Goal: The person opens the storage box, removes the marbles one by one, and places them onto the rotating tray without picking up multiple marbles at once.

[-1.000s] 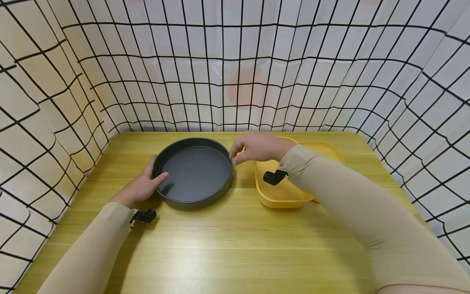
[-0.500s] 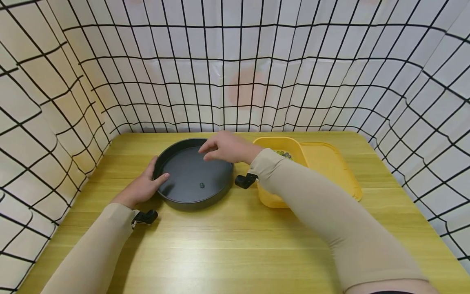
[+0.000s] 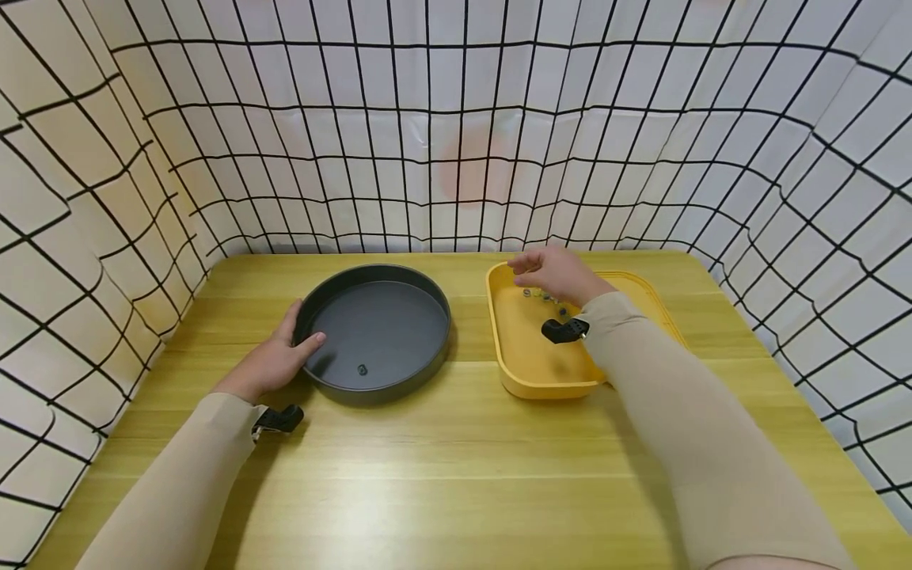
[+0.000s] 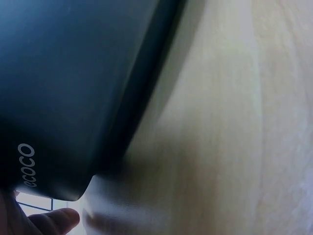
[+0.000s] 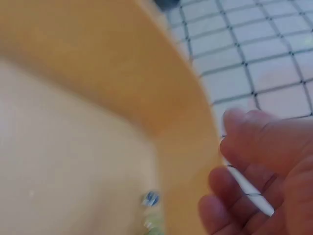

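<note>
A dark round pan (image 3: 399,317) sits left of centre on the wooden table. My left hand (image 3: 298,328) grips its left rim, thumb inside and fingers along the outer wall; the left wrist view shows that wall (image 4: 73,88) close up and one fingertip (image 4: 54,220). One small marble (image 3: 362,370) lies on the pan's floor near the front. My right hand (image 3: 520,271) hovers with loose fingers over the far end of a yellow tray (image 3: 530,372), just above several marbles (image 3: 545,297). Its fingers (image 5: 254,142) hold nothing I can see, near a marble (image 5: 150,198).
A yellow lid (image 3: 641,297) lies under or behind the tray on its right. Grid-patterned cloth walls (image 3: 456,158) close the table in at the back and both sides. Bare wooden tabletop (image 3: 442,475) stretches across the front.
My right hand has gone from over the pan back right to the yellow tray. A marble appeared in the pan and has rolled toward its front. The left hand kept its hold.
</note>
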### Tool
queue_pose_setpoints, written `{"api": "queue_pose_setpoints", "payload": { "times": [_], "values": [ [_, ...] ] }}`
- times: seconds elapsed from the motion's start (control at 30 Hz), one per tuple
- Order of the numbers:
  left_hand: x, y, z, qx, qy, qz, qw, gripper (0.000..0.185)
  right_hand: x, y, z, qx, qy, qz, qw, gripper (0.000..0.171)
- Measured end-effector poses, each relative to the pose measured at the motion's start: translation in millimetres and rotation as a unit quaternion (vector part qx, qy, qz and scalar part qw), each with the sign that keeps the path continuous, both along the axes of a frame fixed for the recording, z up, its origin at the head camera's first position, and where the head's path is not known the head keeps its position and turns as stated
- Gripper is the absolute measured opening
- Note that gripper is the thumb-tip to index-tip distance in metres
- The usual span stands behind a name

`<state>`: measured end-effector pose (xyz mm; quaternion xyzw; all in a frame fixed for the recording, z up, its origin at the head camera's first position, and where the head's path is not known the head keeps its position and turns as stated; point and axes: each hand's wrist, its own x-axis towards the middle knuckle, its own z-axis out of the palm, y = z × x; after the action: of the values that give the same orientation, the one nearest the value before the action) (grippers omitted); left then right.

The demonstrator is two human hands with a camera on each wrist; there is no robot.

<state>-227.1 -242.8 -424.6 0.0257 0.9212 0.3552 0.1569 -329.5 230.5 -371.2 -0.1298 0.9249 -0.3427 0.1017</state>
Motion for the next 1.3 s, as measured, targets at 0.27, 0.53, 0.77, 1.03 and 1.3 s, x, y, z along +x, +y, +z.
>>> {"api": "queue_pose_setpoints", "payload": {
  "times": [0.27,0.53,0.77,1.03,1.3],
  "values": [
    [-2.2,0,-1.8,0.007,-0.004,0.003,1.0000,0.097,-5.2,10,-14.4,0.065,-0.017,-0.042,0.997,0.041],
    [-2.0,-1,-0.3,0.009,-0.002,-0.001,1.0000,0.095,-10.2,8,-20.0,0.081,-0.045,-0.043,0.995,0.046],
    [-1.1,-2,-1.3,0.006,0.002,-0.005,1.0000,0.095,-18.8,5,-32.6,0.125,-0.028,-0.050,0.990,0.045],
    [-1.3,-1,-1.7,0.011,-0.004,0.001,0.9999,0.095,-21.3,3,-43.2,0.173,-0.002,-0.048,0.984,0.041],
    [-1.0,-1,-1.4,0.006,-0.006,0.004,1.0000,0.096,-21.1,2,-49.9,0.211,0.029,-0.028,0.977,0.027]
  ]
}}
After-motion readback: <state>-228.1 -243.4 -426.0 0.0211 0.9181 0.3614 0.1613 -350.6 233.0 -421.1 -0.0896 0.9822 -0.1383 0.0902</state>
